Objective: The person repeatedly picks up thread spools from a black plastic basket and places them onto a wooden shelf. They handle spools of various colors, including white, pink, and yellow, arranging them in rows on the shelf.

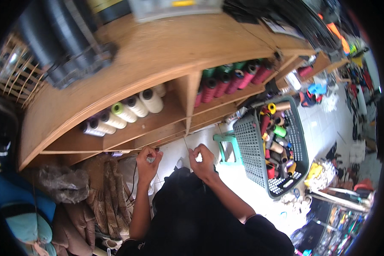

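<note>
Low in the frame I see dark cloth (pixel 192 213) over the lap, both forearms rising from it. My left hand (pixel 148 161) has its fingers pinched around something small and pale (too small to name); the right hand (pixel 202 161) is curled shut, pinching a thin thread (pixel 186 144) at centre. Just right stand a green stool (pixel 226 143) and a grey basket (pixel 254 158) of cones. Beyond, the wooden shelf (pixel 158 55) holds pale spools (pixel 128 111) and red spools (pixel 230 81).

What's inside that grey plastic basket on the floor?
The grey basket holds a jumble of thread cones and spools in red, yellow, green and tan, piled along one side. Whatever lies beneath the top layer is covered.
</note>
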The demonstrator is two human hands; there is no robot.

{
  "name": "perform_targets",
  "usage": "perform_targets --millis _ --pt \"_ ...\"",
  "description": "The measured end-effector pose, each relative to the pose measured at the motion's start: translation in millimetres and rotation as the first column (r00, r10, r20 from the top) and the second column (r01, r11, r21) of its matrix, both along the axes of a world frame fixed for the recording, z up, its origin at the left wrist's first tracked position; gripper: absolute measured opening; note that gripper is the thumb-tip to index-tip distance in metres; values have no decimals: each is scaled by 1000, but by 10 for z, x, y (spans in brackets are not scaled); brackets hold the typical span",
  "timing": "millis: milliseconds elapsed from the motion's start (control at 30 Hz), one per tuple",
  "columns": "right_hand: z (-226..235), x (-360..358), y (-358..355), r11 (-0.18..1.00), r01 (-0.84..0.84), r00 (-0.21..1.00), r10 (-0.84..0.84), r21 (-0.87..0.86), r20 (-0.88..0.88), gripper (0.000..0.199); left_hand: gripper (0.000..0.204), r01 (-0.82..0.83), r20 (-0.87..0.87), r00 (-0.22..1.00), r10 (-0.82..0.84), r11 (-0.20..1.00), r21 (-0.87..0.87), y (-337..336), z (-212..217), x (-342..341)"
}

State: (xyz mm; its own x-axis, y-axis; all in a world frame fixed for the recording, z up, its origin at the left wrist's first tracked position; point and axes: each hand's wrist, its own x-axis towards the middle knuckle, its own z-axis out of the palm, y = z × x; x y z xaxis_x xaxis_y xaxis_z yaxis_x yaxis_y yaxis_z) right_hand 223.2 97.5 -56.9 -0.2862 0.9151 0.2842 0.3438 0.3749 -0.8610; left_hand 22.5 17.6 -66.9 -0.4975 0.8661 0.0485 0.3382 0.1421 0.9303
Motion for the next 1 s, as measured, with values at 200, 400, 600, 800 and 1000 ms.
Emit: perform_targets --millis 200,400,600,800,1000 --pt "-419 1083 -204 871 473 881 -466 -130 84 14 21 283 -71 947 -312 922 -265 39 -522 223" --pt "-584 2207 -72 607 794 601 -783 -9 159 27 31 411 125 906 -405 763 -500 -130 -1443 327" --pt "-1164 3485 0 279 960 273 -941 3 201 27 31 470 86 823 -562 588 -658 -116 -1972 69" --pt "-1551 4378 295 337 938 340 -835 -87 432 41 31 447 -34 781 -623 597 -667 212 -1635 557" --pt "-1617 4767 819 379 920 243 -745 95 621 74 31 524 -146 717 -681 666 -532 819 -1162 1378"
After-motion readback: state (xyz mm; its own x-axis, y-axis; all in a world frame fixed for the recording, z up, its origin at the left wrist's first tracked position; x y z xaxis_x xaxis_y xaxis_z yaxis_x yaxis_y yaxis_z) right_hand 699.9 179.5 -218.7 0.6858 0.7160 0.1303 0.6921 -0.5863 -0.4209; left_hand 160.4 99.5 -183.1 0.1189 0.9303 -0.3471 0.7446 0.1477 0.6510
